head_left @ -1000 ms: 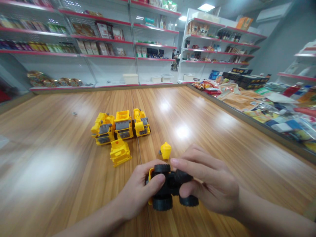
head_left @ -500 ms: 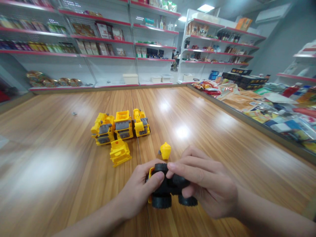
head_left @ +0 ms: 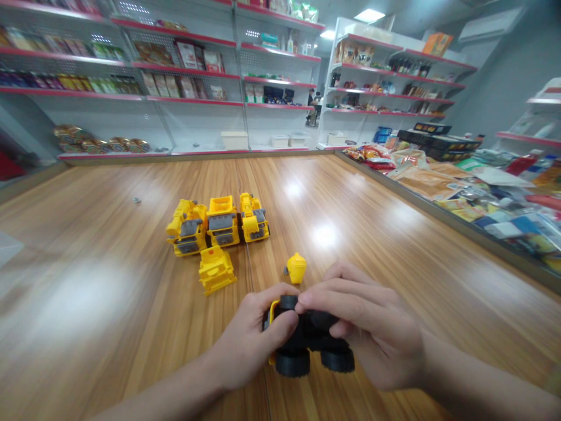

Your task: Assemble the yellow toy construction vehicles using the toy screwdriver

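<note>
A toy truck chassis (head_left: pixel 302 342) with chunky black wheels is held between my two hands, its underside towards me. My left hand (head_left: pixel 258 333) grips the end with the yellow trim, thumb pressed on the black base. From the other side my right hand (head_left: pixel 372 327) closes round it, fingertips by the upper wheel; what lies under those fingers is hidden. Just beyond sits a yellow mixer drum (head_left: pixel 297 268) with a small grey piece at its side. To the left lies a loose yellow truck body part (head_left: pixel 216 270).
Behind the loose part stand three yellow toy trucks: one on the left (head_left: pixel 187 228), a dump truck (head_left: pixel 222 221) and one on the right (head_left: pixel 253 217). A small grey piece (head_left: pixel 137 200) lies farther left. Packaged goods (head_left: pixel 438 181) line the right, past the table's raised edge.
The view has shifted slightly, so the scene sits a little to the right. The chassis is tilted a bit differently, and both hands keep hold of it.
</note>
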{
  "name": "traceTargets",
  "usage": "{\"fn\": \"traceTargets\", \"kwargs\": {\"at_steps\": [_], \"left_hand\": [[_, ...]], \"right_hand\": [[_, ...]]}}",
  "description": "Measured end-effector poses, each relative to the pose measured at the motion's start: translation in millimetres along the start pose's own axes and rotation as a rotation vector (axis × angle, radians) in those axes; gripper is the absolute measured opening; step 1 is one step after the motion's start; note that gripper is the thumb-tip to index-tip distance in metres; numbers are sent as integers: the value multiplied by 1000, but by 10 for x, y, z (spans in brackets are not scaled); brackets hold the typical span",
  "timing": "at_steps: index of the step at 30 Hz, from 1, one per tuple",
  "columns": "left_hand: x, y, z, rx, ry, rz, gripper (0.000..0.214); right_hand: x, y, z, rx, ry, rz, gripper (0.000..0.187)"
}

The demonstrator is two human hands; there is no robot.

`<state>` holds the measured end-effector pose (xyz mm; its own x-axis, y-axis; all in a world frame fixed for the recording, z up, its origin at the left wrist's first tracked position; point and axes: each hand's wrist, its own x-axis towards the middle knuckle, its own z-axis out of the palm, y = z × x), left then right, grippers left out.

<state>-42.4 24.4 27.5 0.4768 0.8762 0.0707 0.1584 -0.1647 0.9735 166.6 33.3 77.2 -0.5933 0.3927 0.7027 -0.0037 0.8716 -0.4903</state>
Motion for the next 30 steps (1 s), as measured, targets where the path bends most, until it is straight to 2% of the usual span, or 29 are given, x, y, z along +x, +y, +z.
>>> {"fn": "traceTargets", "kwargs": {"at_steps": [4,13,25,30], "left_hand": [[-9,38,9,72,-14,-23,36],[-3,39,28,47,13,-26,36],[-1,40,16,2,45,-50,33],[-4,5,16,-58,96,-54,33]], "right_hand": [[5,-18,-5,20,-42,-4,28],[32,-45,-30,9,-71,-15,30],[42,-34,-10,-12,9,-23,21],[4,-9,-1,-52,23,-3,22]]}}
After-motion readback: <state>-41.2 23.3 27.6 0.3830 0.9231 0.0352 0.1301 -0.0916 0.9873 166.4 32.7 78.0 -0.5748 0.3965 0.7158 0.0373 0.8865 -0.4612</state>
